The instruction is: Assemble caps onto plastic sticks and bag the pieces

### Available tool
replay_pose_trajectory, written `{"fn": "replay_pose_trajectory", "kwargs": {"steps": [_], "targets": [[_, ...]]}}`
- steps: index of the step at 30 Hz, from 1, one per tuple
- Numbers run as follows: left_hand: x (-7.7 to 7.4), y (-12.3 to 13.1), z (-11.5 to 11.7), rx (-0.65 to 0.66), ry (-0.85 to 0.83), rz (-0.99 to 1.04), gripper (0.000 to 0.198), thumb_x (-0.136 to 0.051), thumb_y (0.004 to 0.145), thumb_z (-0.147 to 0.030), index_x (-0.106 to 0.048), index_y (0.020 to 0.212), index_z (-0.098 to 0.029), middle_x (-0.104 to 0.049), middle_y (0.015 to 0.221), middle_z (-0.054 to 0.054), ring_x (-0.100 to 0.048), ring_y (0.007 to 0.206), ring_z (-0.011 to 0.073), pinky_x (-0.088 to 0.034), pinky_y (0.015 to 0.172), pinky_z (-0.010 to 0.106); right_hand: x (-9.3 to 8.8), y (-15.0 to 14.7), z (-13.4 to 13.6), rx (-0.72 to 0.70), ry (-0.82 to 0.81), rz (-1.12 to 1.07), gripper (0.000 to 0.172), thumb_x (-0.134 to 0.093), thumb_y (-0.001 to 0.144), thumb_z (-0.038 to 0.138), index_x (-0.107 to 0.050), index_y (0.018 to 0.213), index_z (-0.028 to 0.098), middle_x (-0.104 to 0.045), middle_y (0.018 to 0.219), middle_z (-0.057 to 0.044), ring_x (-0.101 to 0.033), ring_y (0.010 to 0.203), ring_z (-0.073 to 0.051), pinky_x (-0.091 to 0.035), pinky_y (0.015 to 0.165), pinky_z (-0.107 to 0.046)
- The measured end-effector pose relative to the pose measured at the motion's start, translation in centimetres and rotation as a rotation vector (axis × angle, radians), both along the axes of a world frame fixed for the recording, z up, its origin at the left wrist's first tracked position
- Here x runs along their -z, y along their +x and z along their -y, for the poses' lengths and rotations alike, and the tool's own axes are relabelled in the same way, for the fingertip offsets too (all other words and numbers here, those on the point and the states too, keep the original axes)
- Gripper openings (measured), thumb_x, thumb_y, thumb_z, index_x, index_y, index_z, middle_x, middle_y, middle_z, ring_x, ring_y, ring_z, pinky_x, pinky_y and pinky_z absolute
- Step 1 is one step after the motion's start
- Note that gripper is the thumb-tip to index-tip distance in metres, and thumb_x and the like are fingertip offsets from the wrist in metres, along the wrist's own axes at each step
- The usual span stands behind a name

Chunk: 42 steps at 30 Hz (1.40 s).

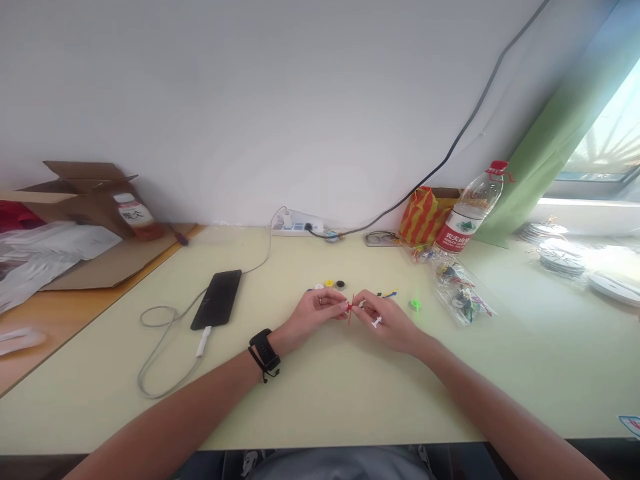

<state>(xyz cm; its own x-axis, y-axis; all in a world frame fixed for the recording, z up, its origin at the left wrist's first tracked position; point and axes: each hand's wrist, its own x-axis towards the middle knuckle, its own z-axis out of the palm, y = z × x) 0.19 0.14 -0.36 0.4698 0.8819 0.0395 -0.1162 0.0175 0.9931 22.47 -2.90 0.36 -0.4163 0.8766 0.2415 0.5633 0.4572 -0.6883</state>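
Note:
Over the middle of the pale table, my left hand point(316, 313) pinches a small red piece point(349, 309) with thin upright prongs. The fingertips of my right hand point(387, 322) close on the same piece from the other side. A small white part point(377, 321) sticks out at the fingers of my right hand. Just beyond my hands lie a yellow disc point(329, 284) and a black disc point(341, 285), with a white one partly hidden. Blue and yellow pieces point(390, 294) are behind my right hand, and a bright green piece point(415, 305) lies to its right.
A black phone point(217, 299) with a cable lies left. Behind are a power strip point(297, 225) and glasses point(381, 238). At right stand a large water bottle point(470, 210) and a striped bag point(419, 217), near plastic packets point(463, 293). A cardboard box point(95, 213) is far left.

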Motion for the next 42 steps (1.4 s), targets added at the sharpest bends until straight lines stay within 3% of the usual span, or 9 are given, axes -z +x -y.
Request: {"fn": "replay_pose_trajectory", "kwargs": {"steps": [8, 13, 18, 22, 24, 28, 34, 39, 42], "targets": [[0.1, 0.1, 0.3, 0.0, 0.098, -0.009, 0.032, -0.087, 0.077, -0.037, -0.071, 0.096, -0.016, -0.076, 0.1, 0.009, -0.074, 0.098, 0.024, -0.057, 0.092, 0.04, -0.2, -0.3, -0.2, -0.013, -0.063, -0.108, 0.039, -0.042, 0.105, 0.049, -0.053, 0.08, 0.022, -0.049, 0.067, 0.004, -0.041, 0.06, -0.013, -0.032, 0.057, -0.026], [-0.6, 0.3, 0.9, -0.012, 0.259, -0.111, 0.032, -0.085, 0.079, -0.036, -0.07, 0.102, -0.019, -0.076, 0.102, 0.009, -0.073, 0.095, 0.0236, -0.057, 0.093, 0.04, -0.1, -0.5, -0.4, -0.04, -0.073, -0.143, 0.037, -0.039, 0.106, 0.049, -0.048, 0.082, 0.022, -0.052, 0.071, 0.002, -0.047, 0.065, -0.015, -0.037, 0.06, -0.026], [-0.9, -1.0, -0.7, -0.365, 0.63, -0.392, 0.02, -0.072, 0.09, -0.034, -0.072, 0.107, -0.025, -0.071, 0.115, 0.008, -0.063, 0.111, 0.0268, -0.049, 0.097, 0.04, -0.5, 1.3, -1.8, 0.283, 0.214, 0.016, 0.025, -0.034, 0.108, 0.041, -0.049, 0.096, 0.024, -0.063, 0.078, -0.001, -0.052, 0.062, -0.018, -0.035, 0.062, -0.029], [0.7, -2.3, -2.9, -0.539, 0.528, -0.544, 0.019, -0.067, 0.089, -0.032, -0.071, 0.107, -0.025, -0.067, 0.12, 0.008, -0.056, 0.114, 0.029, -0.046, 0.091, 0.04, -0.8, 2.4, -3.7, 0.492, 0.421, 0.196, 0.027, -0.029, 0.109, 0.037, -0.051, 0.102, 0.022, -0.07, 0.09, -0.008, -0.061, 0.071, -0.022, -0.034, 0.065, -0.031], [1.7, -2.6, -3.7, -0.526, 0.407, -0.541, 0.021, -0.064, 0.091, -0.034, -0.07, 0.11, -0.025, -0.065, 0.123, 0.009, -0.055, 0.113, 0.0286, -0.045, 0.089, 0.039, -0.5, 2.4, -4.6, 0.472, 0.351, 0.431, 0.028, -0.029, 0.11, 0.034, -0.052, 0.103, 0.021, -0.071, 0.09, -0.01, -0.063, 0.073, -0.023, -0.032, 0.064, -0.031], [2.4, -2.7, -4.0, -0.49, 0.39, -0.537, 0.025, -0.065, 0.09, -0.036, -0.069, 0.113, -0.026, -0.065, 0.123, 0.009, -0.052, 0.116, 0.0295, -0.044, 0.088, 0.038, 0.6, 1.8, -5.5, 0.296, 0.12, 0.77, 0.02, -0.044, 0.107, 0.03, -0.057, 0.097, 0.02, -0.074, 0.086, -0.01, -0.068, 0.073, -0.023, -0.029, 0.061, -0.03], [1.7, -2.2, -3.0, -0.429, 0.52, -0.711, 0.031, -0.059, 0.094, -0.033, -0.066, 0.123, -0.024, -0.064, 0.131, 0.009, -0.049, 0.123, 0.0316, -0.043, 0.102, 0.046, 1.2, 1.8, -5.7, 0.288, 0.074, 0.814, 0.023, -0.043, 0.107, 0.033, -0.059, 0.098, 0.02, -0.075, 0.089, -0.01, -0.071, 0.078, -0.023, -0.03, 0.06, -0.03], [1.4, -1.6, -1.5, -0.221, 0.82, -0.94, 0.051, -0.057, 0.097, -0.037, -0.052, 0.147, -0.031, -0.038, 0.163, 0.006, -0.024, 0.149, 0.0399, -0.028, 0.118, 0.06, 0.7, 1.7, -5.7, 0.36, 0.063, 0.804, 0.029, -0.039, 0.108, 0.038, -0.06, 0.095, 0.022, -0.074, 0.085, -0.007, -0.069, 0.077, -0.022, -0.028, 0.059, -0.03], [1.1, -1.3, -1.0, -0.117, 0.929, -1.002, 0.056, -0.054, 0.099, -0.04, -0.044, 0.154, -0.032, -0.032, 0.167, 0.004, -0.015, 0.153, 0.0426, -0.021, 0.12, 0.064, 0.6, 2.0, -5.8, 0.41, 0.077, 0.778, 0.028, -0.044, 0.105, 0.043, -0.059, 0.092, 0.023, -0.073, 0.084, -0.006, -0.067, 0.077, -0.022, -0.028, 0.06, -0.03]]}}
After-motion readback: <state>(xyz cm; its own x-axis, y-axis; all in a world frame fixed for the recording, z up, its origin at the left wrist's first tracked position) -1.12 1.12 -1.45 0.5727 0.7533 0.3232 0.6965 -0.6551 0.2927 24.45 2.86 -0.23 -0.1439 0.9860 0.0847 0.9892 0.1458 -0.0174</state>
